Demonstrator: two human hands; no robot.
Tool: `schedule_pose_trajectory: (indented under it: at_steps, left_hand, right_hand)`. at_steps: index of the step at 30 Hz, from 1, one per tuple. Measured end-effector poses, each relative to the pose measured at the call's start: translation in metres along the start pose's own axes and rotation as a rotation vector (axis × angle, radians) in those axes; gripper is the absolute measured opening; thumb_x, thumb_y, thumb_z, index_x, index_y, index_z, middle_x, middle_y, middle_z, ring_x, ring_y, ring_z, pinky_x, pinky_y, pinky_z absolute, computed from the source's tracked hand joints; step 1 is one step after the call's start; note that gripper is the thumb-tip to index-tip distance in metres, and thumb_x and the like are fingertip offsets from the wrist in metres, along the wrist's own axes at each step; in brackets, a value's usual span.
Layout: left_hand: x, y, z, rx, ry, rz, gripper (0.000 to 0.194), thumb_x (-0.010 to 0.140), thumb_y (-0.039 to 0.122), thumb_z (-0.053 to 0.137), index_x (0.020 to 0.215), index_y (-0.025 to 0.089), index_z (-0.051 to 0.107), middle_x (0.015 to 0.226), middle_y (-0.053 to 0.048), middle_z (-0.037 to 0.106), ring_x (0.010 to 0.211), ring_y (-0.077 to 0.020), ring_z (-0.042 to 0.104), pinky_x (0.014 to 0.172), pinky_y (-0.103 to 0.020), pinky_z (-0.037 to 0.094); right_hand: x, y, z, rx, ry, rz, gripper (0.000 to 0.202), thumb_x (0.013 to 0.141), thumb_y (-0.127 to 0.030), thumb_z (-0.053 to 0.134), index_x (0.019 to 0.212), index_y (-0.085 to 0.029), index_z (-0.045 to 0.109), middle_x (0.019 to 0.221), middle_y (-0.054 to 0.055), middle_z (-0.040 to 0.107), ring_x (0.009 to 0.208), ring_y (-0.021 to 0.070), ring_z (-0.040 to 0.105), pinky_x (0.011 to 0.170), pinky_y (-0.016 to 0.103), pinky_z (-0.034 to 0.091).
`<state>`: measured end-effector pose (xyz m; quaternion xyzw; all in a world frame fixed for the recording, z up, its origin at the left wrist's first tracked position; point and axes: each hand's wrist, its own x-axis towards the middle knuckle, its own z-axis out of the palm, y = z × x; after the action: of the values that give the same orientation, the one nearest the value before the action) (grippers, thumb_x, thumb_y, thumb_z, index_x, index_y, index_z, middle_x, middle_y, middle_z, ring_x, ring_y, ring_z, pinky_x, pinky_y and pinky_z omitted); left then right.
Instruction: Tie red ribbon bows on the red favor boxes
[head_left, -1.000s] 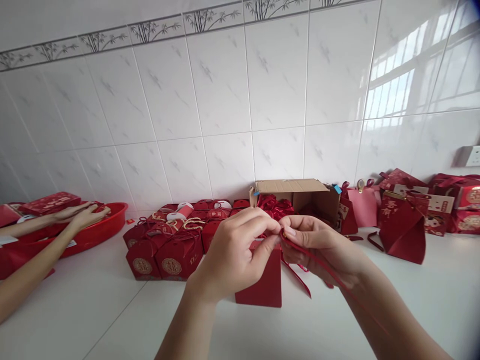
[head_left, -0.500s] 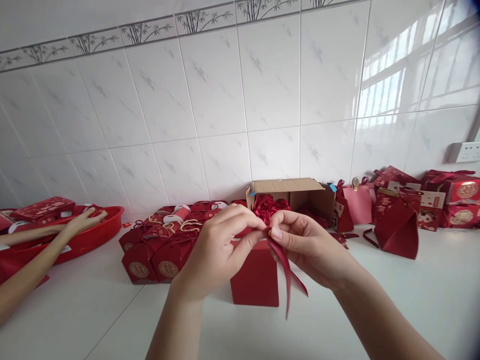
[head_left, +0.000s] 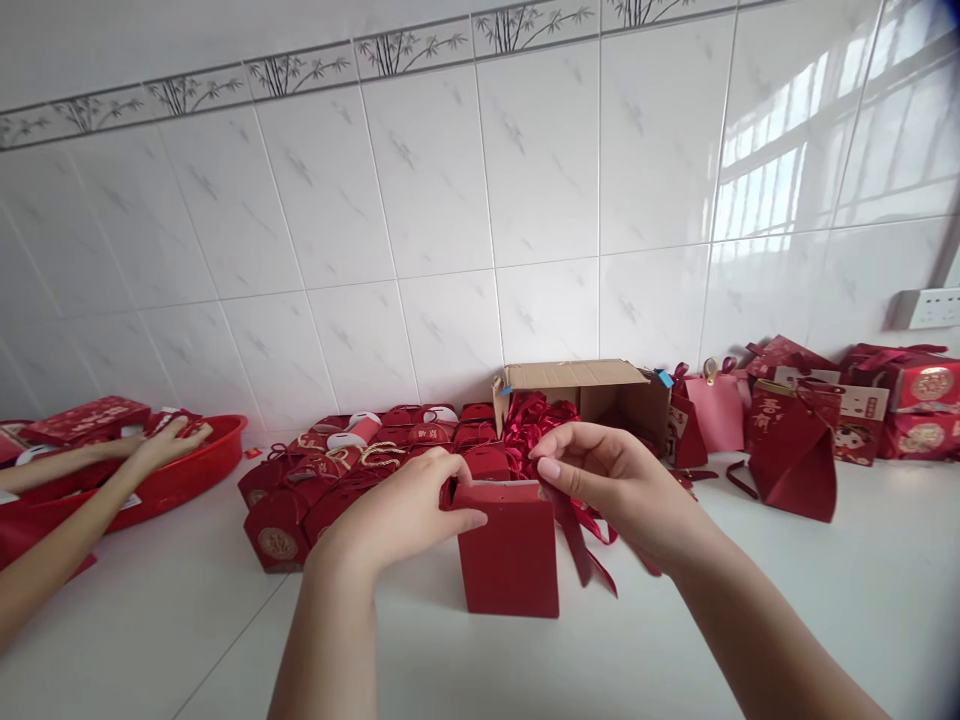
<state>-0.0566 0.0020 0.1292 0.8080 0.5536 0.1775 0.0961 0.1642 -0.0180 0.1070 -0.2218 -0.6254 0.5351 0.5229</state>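
Note:
A plain dark red gift box (head_left: 511, 562) stands upright on the white counter in front of me, its top edge showing a pale inside. My left hand (head_left: 405, 515) grips the upper left edge of this box, thumb on the front face and the other fingers partly hidden behind. Over the box's upper right corner, my right hand (head_left: 615, 485) pinches a dark red ribbon (head_left: 574, 535) between thumb and fingers. The ribbon's tails hang down beside the box. Just behind stands an open cardboard carton (head_left: 615, 375) with shiny red ribbon (head_left: 531, 415) bunched in it.
Several red gift boxes (head_left: 277, 535) with cords stand in rows to the left. Farther left, another person's hand (head_left: 169, 450) is over a red plastic basin (head_left: 225, 450) of packets. Red and pink gift bags (head_left: 793, 450) and stacked boxes (head_left: 926, 385) line the tiled wall at right.
My hands have moved apart. The left has come off the ribbon and down to the box's left edge; the right keeps its pinch on the ribbon near the right corner.

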Motion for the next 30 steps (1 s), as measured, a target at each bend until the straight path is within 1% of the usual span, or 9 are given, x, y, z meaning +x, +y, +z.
schedule_pose_trajectory:
  at_steps: [5,8,13,15,17,19,22,26,30]
  left_hand:
    - [0.016,-0.012,0.01,-0.034,-0.059,-0.055,0.026,0.064,0.042,0.068,0.082,0.024,0.06,0.095,-0.002,0.061,0.082,-0.0232,0.059,0.06,-0.026,0.039]
    - [0.021,-0.013,0.014,-0.054,-0.057,-0.041,0.025,0.065,0.039,0.067,0.079,0.024,0.053,0.089,0.0,0.059,0.077,-0.021,0.056,0.056,-0.025,0.036]
    - [0.035,-0.019,0.027,-0.086,0.06,-0.004,0.024,0.069,0.034,0.065,0.083,0.024,0.048,0.085,0.001,0.059,0.073,-0.0192,0.055,0.057,-0.026,0.037]
    - [0.044,-0.021,0.033,-0.198,0.137,-0.036,0.03,0.068,0.032,0.068,0.086,0.024,0.046,0.089,-0.001,0.061,0.075,-0.02,0.059,0.059,-0.027,0.041]
    - [0.051,-0.021,0.037,-0.377,0.201,-0.063,0.037,0.067,0.032,0.071,0.092,0.024,0.045,0.092,-0.003,0.064,0.079,-0.0213,0.063,0.063,-0.029,0.046]
    - [0.051,-0.016,0.034,-0.539,0.249,-0.061,0.043,0.069,0.032,0.071,0.102,0.023,0.045,0.094,-0.005,0.066,0.082,-0.0226,0.066,0.065,-0.031,0.05]
    - [0.039,0.003,0.023,-0.659,0.331,-0.02,0.056,0.071,0.032,0.072,0.12,0.025,0.044,0.095,-0.006,0.068,0.083,-0.0235,0.068,0.065,-0.032,0.054]
    - [0.017,0.036,0.013,-0.848,0.44,0.124,0.063,0.073,0.03,0.072,0.127,0.028,0.039,0.091,-0.004,0.071,0.08,-0.0218,0.07,0.066,-0.032,0.056]
    - [0.01,0.055,0.021,-0.992,0.59,0.271,0.051,0.078,0.029,0.069,0.122,0.028,0.043,0.088,-0.002,0.069,0.08,-0.0192,0.069,0.067,-0.029,0.056]
  right_hand:
    - [-0.001,-0.004,-0.004,-0.046,-0.022,-0.046,0.013,0.084,-0.032,0.066,0.082,-0.02,0.062,0.074,-0.003,0.058,0.066,0.0081,0.055,0.063,0.02,0.045]
    - [-0.001,-0.005,-0.005,-0.092,-0.02,-0.038,0.015,0.084,-0.034,0.065,0.082,-0.019,0.061,0.073,-0.002,0.057,0.065,0.0091,0.054,0.062,0.022,0.043]
    - [0.007,0.006,-0.007,-0.227,0.096,-0.002,0.026,0.081,-0.044,0.064,0.08,-0.018,0.061,0.077,0.001,0.057,0.071,0.0134,0.054,0.065,0.027,0.044]
    - [0.014,0.018,-0.011,-0.245,0.178,0.027,0.029,0.077,-0.048,0.067,0.08,-0.019,0.063,0.09,0.004,0.06,0.081,0.0176,0.057,0.073,0.031,0.045]
    - [0.023,0.031,-0.018,-0.238,0.228,0.015,0.029,0.073,-0.048,0.071,0.078,-0.02,0.067,0.111,0.008,0.059,0.104,0.0252,0.055,0.087,0.038,0.044]
    - [0.03,0.041,-0.026,-0.222,0.222,-0.047,0.026,0.072,-0.047,0.073,0.075,-0.022,0.069,0.124,0.009,0.054,0.126,0.0305,0.041,0.097,0.044,0.039]
    - [0.034,0.047,-0.035,-0.231,0.178,-0.182,0.019,0.075,-0.043,0.071,0.076,-0.024,0.07,0.133,0.008,0.05,0.138,0.0283,0.025,0.101,0.044,0.037]
    - [0.028,0.038,-0.031,-0.308,0.192,-0.338,0.012,0.079,-0.036,0.069,0.077,-0.024,0.069,0.133,0.006,0.046,0.13,0.0262,0.037,0.098,0.04,0.042]
    - [0.017,0.027,-0.012,-0.411,0.319,-0.542,0.006,0.083,-0.029,0.064,0.079,-0.024,0.066,0.116,0.006,0.052,0.119,0.0245,0.047,0.096,0.039,0.044]
